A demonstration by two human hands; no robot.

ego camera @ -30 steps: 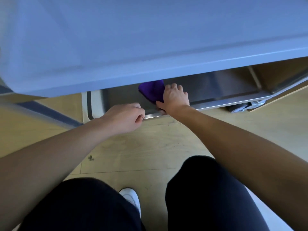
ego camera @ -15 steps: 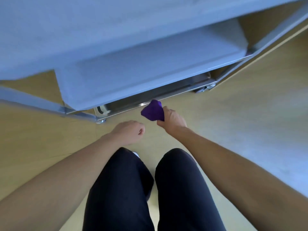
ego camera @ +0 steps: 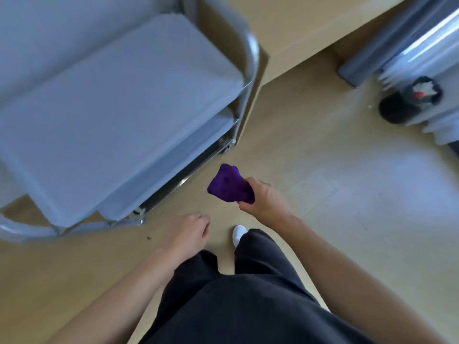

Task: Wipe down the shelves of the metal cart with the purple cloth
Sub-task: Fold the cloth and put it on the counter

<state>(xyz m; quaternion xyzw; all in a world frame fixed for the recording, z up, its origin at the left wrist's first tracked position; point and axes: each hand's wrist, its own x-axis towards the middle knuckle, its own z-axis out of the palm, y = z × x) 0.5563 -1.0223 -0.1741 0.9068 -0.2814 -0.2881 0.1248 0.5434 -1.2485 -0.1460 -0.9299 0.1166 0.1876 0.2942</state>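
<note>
While the right hand (ego camera: 265,199) grips the bunched cloth (ego camera: 229,184) in the air above the floor (ego camera: 323,194), just beside the cart (ego camera: 250,60), the left hand (ego camera: 188,232) hangs loosely curled and empty. To wipe well, I would spread the cloth flat under the palm, press it onto a shelf (ego camera: 111,108) in long overlapping strokes, and steady the cart with the free hand.

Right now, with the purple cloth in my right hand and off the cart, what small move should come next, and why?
Probably swing the right hand left and lay the purple cloth on the cart's top shelf. The cloth hangs bunched over the floor, touching no shelf, and that broad shelf lies uncovered to its left. The left hand holds nothing.
</note>
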